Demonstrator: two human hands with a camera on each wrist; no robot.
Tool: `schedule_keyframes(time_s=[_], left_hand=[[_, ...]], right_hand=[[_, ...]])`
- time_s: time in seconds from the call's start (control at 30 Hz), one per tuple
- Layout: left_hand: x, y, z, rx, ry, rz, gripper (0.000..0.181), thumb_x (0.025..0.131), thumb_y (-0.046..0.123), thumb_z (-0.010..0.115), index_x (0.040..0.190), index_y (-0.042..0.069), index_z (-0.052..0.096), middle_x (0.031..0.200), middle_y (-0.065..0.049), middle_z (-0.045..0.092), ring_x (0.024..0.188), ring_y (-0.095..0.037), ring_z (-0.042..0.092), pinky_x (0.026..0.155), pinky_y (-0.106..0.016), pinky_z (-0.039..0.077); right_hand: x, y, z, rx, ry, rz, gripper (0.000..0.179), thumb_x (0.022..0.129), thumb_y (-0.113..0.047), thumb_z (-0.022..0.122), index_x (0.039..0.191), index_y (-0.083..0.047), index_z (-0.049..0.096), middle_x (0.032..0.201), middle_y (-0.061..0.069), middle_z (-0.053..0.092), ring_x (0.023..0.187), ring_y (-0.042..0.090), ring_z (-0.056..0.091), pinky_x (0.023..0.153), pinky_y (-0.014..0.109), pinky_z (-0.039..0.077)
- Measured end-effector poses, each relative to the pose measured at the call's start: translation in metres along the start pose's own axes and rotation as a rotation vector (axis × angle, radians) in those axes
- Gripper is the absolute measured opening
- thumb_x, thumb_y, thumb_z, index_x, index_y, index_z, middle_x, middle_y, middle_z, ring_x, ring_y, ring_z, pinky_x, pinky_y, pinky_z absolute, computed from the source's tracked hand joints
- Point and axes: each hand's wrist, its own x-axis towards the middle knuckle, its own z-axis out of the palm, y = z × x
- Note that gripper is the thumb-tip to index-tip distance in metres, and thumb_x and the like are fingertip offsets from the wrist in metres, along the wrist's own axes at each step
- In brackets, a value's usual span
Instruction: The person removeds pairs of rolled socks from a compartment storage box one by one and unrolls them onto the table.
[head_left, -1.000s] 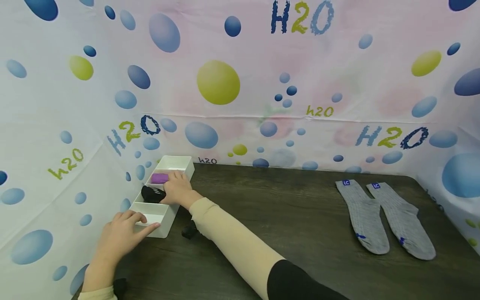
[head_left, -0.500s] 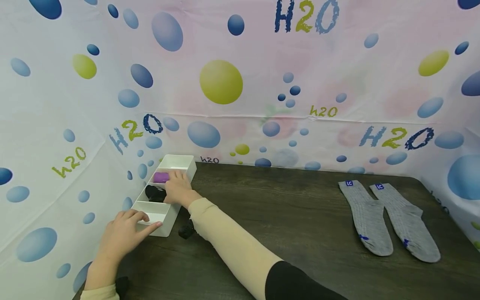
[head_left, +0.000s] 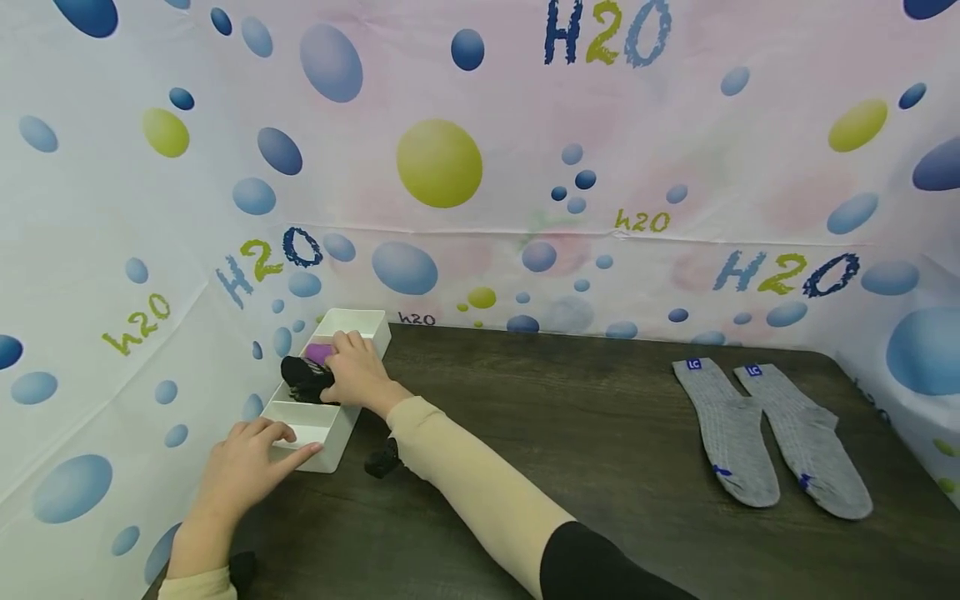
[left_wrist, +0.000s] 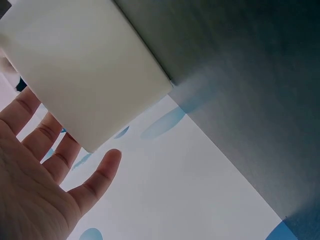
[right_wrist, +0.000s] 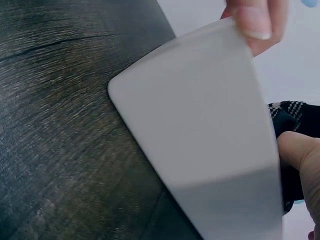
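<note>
A long white divided box [head_left: 341, 446] stands at the table's left side. My left hand [head_left: 243, 471] holds its near end; in the right wrist view, the thumb [right_wrist: 252, 22] lies at the rim's corner. In the left wrist view, fingers [left_wrist: 62, 157] run along the box's side. My right hand [head_left: 360, 372] reaches into the box from the right and grips a bundled black sock [head_left: 303, 379] with grey patterning, its thumb against the near side. A purple rolled piece of cloth [head_left: 318, 353] lies in the compartment beyond, partly covered by my right fingers.
Two grey socks [head_left: 727, 433] lie flat side by side on the right of the dark wooden table [head_left: 540, 417]. A printed curtain [head_left: 510, 108] rises behind and to the left, close to the box. The box's nearest compartment [head_left: 307, 433] shows a bare white floor.
The black sock first sank lower in its compartment, then rose and tilted up again with my right fingers. My left hand has stayed at the box's near end.
</note>
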Motion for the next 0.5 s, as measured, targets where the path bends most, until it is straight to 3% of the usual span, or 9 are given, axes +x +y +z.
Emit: schedule_keyframes(time_s=[0.13,0.37,0.5], left_hand=[[0.001,0.001,-0.001,-0.004,-0.002,-0.002,0.049,0.077,0.061,0.071,0.086,0.013,0.07,0.094,-0.009,0.068,0.088,-0.037,0.059,0.068,-0.058,0.049],[0.001,0.002,-0.002,0.002,-0.023,-0.011,0.051,0.078,0.063,0.069,0.085,0.013,0.07,0.096,-0.011,0.068,0.09,-0.038,0.058,0.069,-0.059,0.048],[-0.001,0.002,-0.003,-0.012,-0.027,-0.016,0.051,0.078,0.063,0.07,0.083,0.013,0.069,0.096,-0.012,0.068,0.088,-0.038,0.058,0.069,-0.058,0.048]], right_hand=[[-0.003,0.005,-0.012,0.01,0.049,-0.028,0.032,0.083,-0.056,0.067,0.08,-0.027,0.055,0.105,-0.009,0.037,0.098,0.01,0.03,0.079,0.023,0.026],[-0.012,0.018,-0.032,0.034,0.145,-0.075,0.036,0.083,-0.054,0.069,0.106,-0.027,0.064,0.103,-0.007,0.037,0.097,0.011,0.031,0.078,0.023,0.026],[-0.019,0.024,-0.04,0.04,0.169,-0.091,0.035,0.082,-0.053,0.069,0.105,-0.027,0.064,0.103,-0.006,0.035,0.098,0.011,0.03,0.08,0.024,0.024]])
